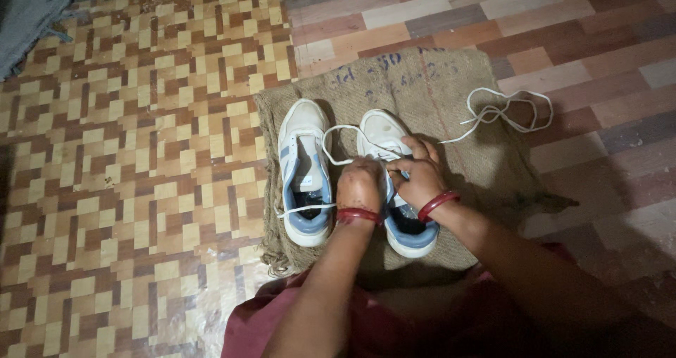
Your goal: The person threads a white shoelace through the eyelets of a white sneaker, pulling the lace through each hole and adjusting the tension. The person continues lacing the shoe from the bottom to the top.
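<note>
Two white and blue sneakers stand side by side on a burlap sack (458,90), toes pointing away from me. The left sneaker (304,171) has no lace in its eyelets and a white lace lies across it. Both my hands work over the right sneaker (405,235). My left hand (359,185) pinches a white lace (338,143) that loops over toward the left sneaker. My right hand (417,171) grips the lace at the eyelets of the right sneaker. Red bangles sit on both wrists.
A second loose white lace (503,111) lies coiled on the sack's far right corner. Patterned brown and yellow floor covering (141,154) stretches to the left. Reddish floor tiles (598,48) lie to the right. A grey cloth (35,6) sits at the top left.
</note>
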